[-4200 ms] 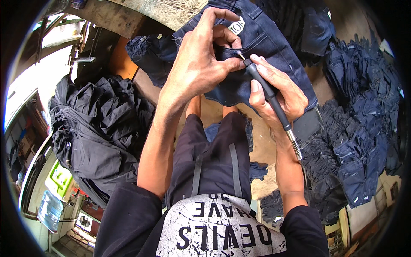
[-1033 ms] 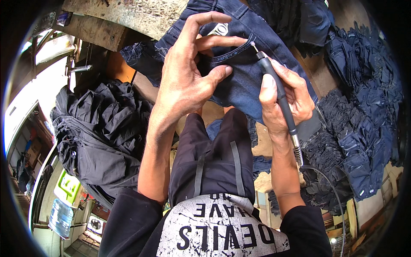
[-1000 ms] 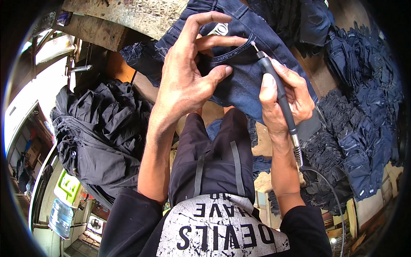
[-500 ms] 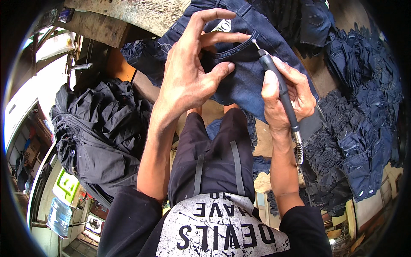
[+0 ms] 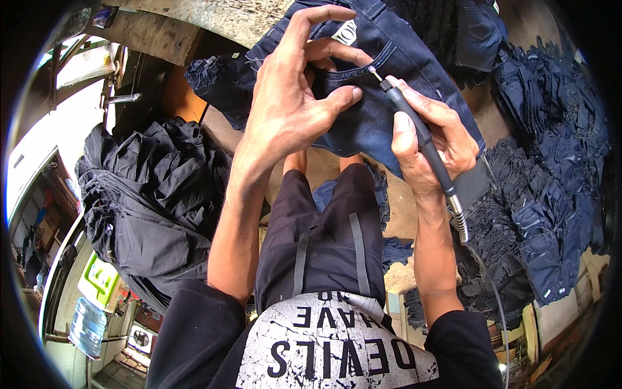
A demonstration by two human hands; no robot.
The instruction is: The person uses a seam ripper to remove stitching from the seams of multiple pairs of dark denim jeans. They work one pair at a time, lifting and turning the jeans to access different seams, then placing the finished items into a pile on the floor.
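Note:
Dark blue jeans [image 5: 395,110] lie spread before me, a curved front pocket edge [image 5: 350,77] facing up. My left hand [image 5: 295,97] is over them with fingers spread; one fingertip reaches to the pocket edge, other fingers are partly hidden at the pocket opening, and the thumb stands apart below. In my right hand [image 5: 437,139] is a black rotary tool handpiece [image 5: 421,129], gripped like a pen. Its thin metal tip meets the pocket seam close to my left fingertip. A metal spring sleeve and a cable run from its back end down past my right forearm.
A worn wooden board [image 5: 207,19] is at the upper left. Black garments [image 5: 155,214] are heaped on the left, and piles of dark blue and black garments [image 5: 544,175] fill the right. A blue water jug [image 5: 88,327] and a green plastic item [image 5: 99,280] stand at the lower left.
The handpiece tip has moved left and slightly down along the pocket edge. My left fingertip has drawn back leftward, and the cable now shows more along my right forearm.

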